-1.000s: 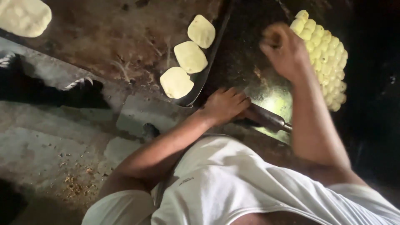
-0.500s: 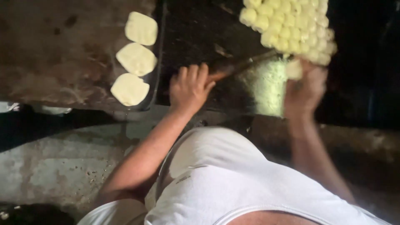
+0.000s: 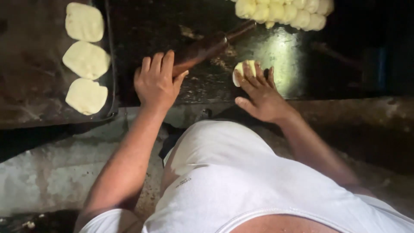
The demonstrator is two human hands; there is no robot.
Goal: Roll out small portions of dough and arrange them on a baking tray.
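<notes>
**Hands at the rolling surface: left on the pin, right on a dough piece**

From my remote station I read the head view as follows.

1. Left hand: it rests palm-down over the near end of the wooden rolling pin. The fingers curl loosely over the pin and the thumb lies along its side. I read this as a light closed grasp on the pin, not a tight fist. The pin lies tilted, running from the hand up and to the right across the dark work surface.

2. Right hand: it lies flat with the fingers spread, not closed around anything. The fingertips press on a small pale dough piece, which sits on the work surface just right of the pin's near end. Part of the dough piece is covered by the fingers.

3. Surroundings: a heap of round dough balls sits at the top edge of the view, beyond the far end of the pin and well apart from the right hand. A patch of the surface near the right hand reflects light. To the left, three flattened dough discs lie in a column on a dark tray, near the left hand but not touching it.

4. In the foreground I see my white garment and both forearms reaching forward to the surface.
</notes>
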